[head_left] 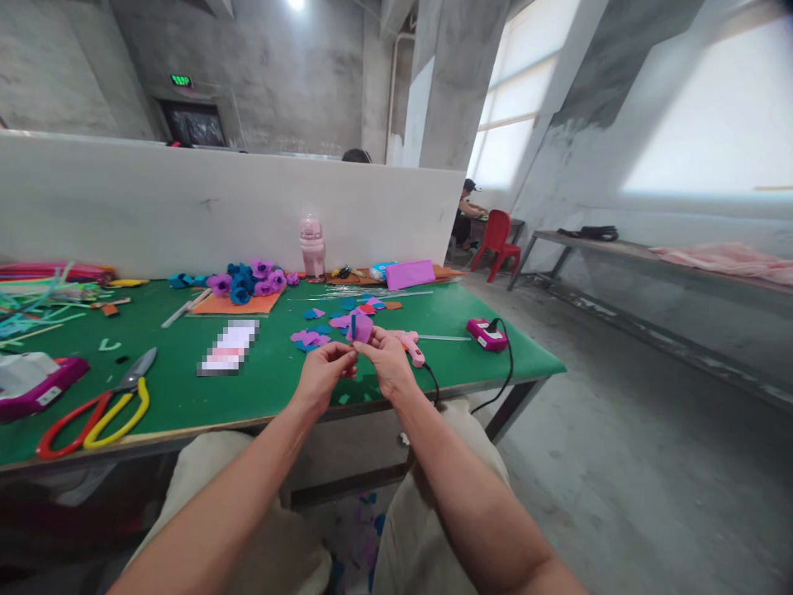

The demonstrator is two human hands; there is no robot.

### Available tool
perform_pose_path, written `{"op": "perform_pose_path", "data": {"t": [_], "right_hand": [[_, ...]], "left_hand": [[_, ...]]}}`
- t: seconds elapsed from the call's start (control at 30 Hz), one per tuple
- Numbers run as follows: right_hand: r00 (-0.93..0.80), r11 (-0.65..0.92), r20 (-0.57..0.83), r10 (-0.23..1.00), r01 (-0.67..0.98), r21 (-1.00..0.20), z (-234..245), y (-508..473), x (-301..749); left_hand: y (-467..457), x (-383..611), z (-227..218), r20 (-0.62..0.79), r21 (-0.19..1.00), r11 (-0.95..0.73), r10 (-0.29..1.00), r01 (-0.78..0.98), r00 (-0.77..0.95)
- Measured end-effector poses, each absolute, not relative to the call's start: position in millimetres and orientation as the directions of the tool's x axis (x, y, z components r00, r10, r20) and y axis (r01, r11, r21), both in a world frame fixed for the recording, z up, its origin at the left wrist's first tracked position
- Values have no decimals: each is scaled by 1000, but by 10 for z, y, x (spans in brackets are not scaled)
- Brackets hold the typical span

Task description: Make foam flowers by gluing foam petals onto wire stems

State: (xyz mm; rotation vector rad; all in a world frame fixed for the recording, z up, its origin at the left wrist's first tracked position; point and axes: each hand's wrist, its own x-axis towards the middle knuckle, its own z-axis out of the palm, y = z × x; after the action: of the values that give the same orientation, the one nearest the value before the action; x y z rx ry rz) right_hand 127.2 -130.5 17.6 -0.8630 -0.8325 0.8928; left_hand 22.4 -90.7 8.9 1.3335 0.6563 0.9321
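Observation:
My left hand (325, 373) and my right hand (390, 362) meet above the front edge of the green table (273, 380). Both pinch a small purple foam flower (361, 328) with a blue core, held upright between the fingertips. Loose purple and blue foam petals (313, 337) lie on the table just behind my hands. A pink glue gun (410, 344) rests to the right of my right hand, its black cord running off the table edge.
Red and yellow scissors (102, 409) lie at front left. Finished purple and blue flowers (248, 281) sit on an orange sheet by a pink bottle (312, 246). A pink power adapter (486, 334) is at right. A person sits by a red chair (497, 240) beyond.

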Motion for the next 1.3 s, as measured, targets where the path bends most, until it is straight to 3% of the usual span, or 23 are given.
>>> {"op": "perform_pose_path", "data": {"t": [0.73,1.07,1.3], "right_hand": [[488,320,128,863,-333,-887,131,-1262,1364],[406,256,96,909,-360,-897,184,-1306,1329],[326,320,222,919,-289,-902,168,-1332,1312]], "left_hand": [[-940,230,94,97,990,-28,844,-137,527],[-920,213,104,96,989,-21,851,-149,516],[-939,226,102,108,982,-12,856,-190,505]]}}
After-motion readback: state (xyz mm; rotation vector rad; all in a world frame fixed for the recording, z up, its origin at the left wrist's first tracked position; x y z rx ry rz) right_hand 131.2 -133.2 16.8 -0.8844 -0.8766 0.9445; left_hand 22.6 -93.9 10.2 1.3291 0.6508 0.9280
